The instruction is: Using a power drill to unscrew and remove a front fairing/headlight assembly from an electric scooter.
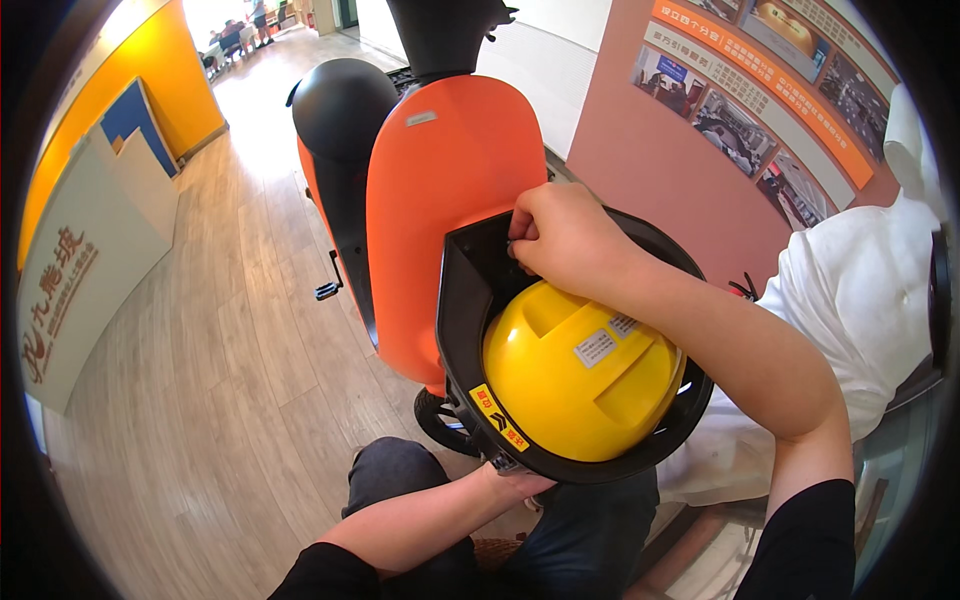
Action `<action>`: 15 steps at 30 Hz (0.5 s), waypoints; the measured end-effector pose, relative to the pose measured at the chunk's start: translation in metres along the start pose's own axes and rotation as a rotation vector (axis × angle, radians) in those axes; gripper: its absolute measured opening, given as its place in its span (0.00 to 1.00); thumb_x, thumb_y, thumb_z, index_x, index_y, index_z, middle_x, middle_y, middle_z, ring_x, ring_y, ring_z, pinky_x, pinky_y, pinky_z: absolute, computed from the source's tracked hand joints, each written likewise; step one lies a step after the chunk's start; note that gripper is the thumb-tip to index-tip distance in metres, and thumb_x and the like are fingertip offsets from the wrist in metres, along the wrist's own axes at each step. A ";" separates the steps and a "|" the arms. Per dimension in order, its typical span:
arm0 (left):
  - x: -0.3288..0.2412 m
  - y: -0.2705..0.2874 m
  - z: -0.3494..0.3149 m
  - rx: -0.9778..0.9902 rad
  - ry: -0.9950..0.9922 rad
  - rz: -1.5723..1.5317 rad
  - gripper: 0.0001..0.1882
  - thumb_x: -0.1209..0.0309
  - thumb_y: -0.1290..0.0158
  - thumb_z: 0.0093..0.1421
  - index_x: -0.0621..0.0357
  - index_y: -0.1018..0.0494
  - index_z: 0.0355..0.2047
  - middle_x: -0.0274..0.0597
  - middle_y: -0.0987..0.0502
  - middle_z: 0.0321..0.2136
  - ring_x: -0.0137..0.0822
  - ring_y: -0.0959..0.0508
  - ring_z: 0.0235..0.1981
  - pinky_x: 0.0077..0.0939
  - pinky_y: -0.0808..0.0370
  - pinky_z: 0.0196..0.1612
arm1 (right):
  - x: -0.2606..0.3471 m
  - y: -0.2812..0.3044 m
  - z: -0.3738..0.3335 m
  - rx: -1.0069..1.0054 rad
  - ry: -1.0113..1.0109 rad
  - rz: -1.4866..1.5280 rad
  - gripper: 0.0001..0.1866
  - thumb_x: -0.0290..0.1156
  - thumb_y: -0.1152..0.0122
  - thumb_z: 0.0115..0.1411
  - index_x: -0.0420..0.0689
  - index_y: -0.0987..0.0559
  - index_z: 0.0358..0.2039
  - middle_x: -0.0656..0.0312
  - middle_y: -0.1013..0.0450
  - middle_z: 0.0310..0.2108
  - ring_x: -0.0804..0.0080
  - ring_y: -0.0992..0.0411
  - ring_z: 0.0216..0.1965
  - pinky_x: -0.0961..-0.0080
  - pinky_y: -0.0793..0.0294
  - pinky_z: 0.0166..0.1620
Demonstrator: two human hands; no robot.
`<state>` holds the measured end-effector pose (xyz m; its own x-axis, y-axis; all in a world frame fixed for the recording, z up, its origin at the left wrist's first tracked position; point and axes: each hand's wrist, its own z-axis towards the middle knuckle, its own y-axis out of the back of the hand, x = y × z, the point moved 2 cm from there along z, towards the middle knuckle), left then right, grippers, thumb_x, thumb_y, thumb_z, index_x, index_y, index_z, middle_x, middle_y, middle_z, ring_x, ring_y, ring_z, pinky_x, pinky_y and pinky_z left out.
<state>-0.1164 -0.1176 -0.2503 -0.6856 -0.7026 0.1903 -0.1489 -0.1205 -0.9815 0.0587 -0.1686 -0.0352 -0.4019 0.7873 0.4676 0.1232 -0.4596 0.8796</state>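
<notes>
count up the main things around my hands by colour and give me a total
Yellow: 1, the helmet
Black: 1, the basket holding the helmet, with both hands at its rim
Orange: 1, the scooter
White: 1, the cloth
Total: 4

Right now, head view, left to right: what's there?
White sign board → wood floor → orange scooter → yellow helmet in the black basket → white cloth.

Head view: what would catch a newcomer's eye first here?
A bright yellow helmet sits in a black storage box at the centre, mounted behind an orange scooter on the wood floor. The right hand grips the box's far rim, and the left hand supports its near edge from below.
</notes>
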 end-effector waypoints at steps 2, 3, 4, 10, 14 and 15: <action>0.000 -0.002 0.001 0.065 0.017 -0.029 0.27 0.59 0.45 0.71 0.57 0.31 0.66 0.49 0.28 0.66 0.49 0.28 0.67 0.53 0.34 0.72 | -0.002 0.000 -0.001 -0.002 -0.008 -0.002 0.06 0.21 0.32 0.56 0.33 0.17 0.34 0.51 0.18 0.28 0.59 0.17 0.33 0.67 0.19 0.40; 0.000 -0.003 0.001 0.035 0.025 -0.042 0.27 0.59 0.45 0.71 0.57 0.31 0.66 0.49 0.28 0.66 0.49 0.27 0.66 0.52 0.34 0.72 | -0.004 0.001 -0.001 -0.024 0.018 -0.024 0.06 0.22 0.32 0.56 0.33 0.17 0.34 0.51 0.18 0.28 0.59 0.17 0.33 0.67 0.19 0.40; 0.000 -0.004 0.000 0.003 0.031 -0.056 0.27 0.59 0.45 0.71 0.57 0.31 0.66 0.49 0.28 0.66 0.49 0.27 0.66 0.52 0.33 0.72 | -0.005 0.000 -0.001 -0.043 0.044 -0.044 0.06 0.22 0.32 0.56 0.33 0.17 0.33 0.50 0.18 0.27 0.59 0.17 0.32 0.67 0.19 0.40; 0.000 -0.001 -0.002 -0.058 -0.013 0.002 0.30 0.48 0.56 0.75 0.52 0.34 0.70 0.51 0.31 0.69 0.53 0.29 0.68 0.59 0.37 0.72 | 0.001 0.001 -0.001 -0.097 0.094 -0.106 0.06 0.21 0.31 0.55 0.33 0.17 0.32 0.48 0.18 0.29 0.56 0.18 0.34 0.65 0.19 0.41; 0.000 0.011 0.001 -0.041 0.021 -0.071 0.30 0.48 0.56 0.75 0.52 0.34 0.69 0.51 0.31 0.69 0.53 0.30 0.68 0.59 0.37 0.72 | -0.004 -0.002 -0.002 -0.111 0.089 -0.079 0.06 0.21 0.30 0.53 0.33 0.17 0.32 0.47 0.18 0.29 0.55 0.18 0.34 0.65 0.19 0.41; 0.000 0.012 0.001 -0.031 0.034 -0.107 0.30 0.48 0.56 0.75 0.52 0.34 0.70 0.51 0.31 0.69 0.53 0.30 0.68 0.58 0.37 0.72 | -0.004 -0.002 -0.002 -0.100 0.088 -0.079 0.07 0.21 0.30 0.53 0.33 0.17 0.32 0.47 0.18 0.30 0.55 0.17 0.34 0.65 0.19 0.42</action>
<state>-0.1176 -0.1195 -0.2617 -0.6881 -0.6630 0.2948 -0.2438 -0.1713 -0.9546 0.0580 -0.1716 -0.0387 -0.4852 0.7856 0.3841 -0.0011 -0.4398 0.8981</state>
